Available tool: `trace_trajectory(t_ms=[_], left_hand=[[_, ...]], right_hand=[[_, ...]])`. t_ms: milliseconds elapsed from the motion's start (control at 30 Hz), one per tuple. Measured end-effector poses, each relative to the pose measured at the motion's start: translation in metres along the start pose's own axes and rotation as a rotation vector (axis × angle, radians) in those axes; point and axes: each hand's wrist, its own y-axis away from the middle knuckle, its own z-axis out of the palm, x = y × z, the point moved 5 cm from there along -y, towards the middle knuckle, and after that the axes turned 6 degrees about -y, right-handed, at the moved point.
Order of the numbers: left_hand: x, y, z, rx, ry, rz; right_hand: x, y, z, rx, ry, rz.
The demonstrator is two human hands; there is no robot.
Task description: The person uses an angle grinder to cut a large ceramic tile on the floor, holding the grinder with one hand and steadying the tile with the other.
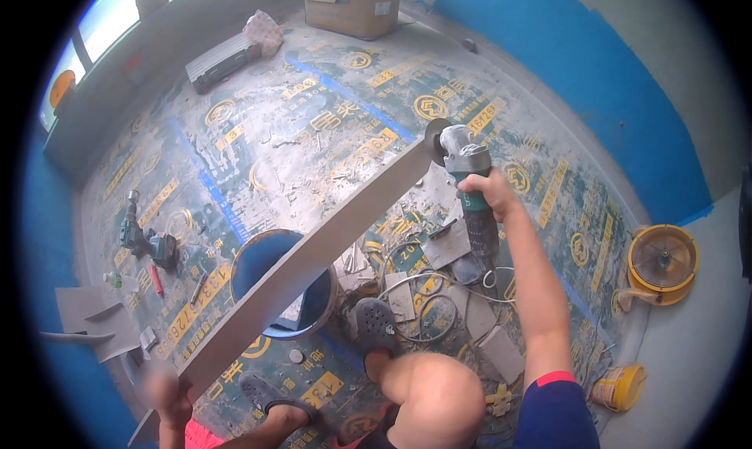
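A long, narrow grey strip, apparently tile [313, 249], slants from lower left to upper middle, lying across a blue bucket [270, 249]. My left hand [168, 398], partly blurred, is closed round the strip near its lower end. My right hand [493, 194] grips a green and black angle grinder [471, 191] by its body. The grinder's dark disc [433, 141] is at the strip's far end; whether it is spinning I cannot tell. A pale offcut [291, 312] shows in the bucket under the strip.
Dusty printed sheeting covers the floor, with tile pieces [501, 353] and a coiled cable [423, 308] near my feet. A cordless drill [137, 230] stands at left. At right are a round yellow fan [664, 261] and a yellow tub [619, 386]. A cardboard box [352, 10] stands at the back.
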Motion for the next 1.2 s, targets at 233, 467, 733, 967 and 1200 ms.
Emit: trace_trajectory(t_ms=[233,467,733,967,1200], left_hand=[[-0.014,0.009,-0.001,-0.083,0.017,-0.143],[0.001,0.002,-0.006,-0.008,-0.065,-0.094],[-0.002,0.036,0.002,-0.041,-0.153,-0.009],[0.006,0.051,0.008,0.027,-0.208,0.016],[0.02,0.046,0.002,0.061,-0.186,0.005]], right_hand=[[0.004,0.012,0.015,-0.017,0.005,0.039],[-0.006,0.053,0.059,-0.109,0.243,-0.04],[-0.024,0.092,0.077,-0.24,0.512,-0.016],[-0.068,0.097,0.057,-0.167,0.613,0.131],[-0.069,0.062,0.012,-0.107,0.467,0.222]])
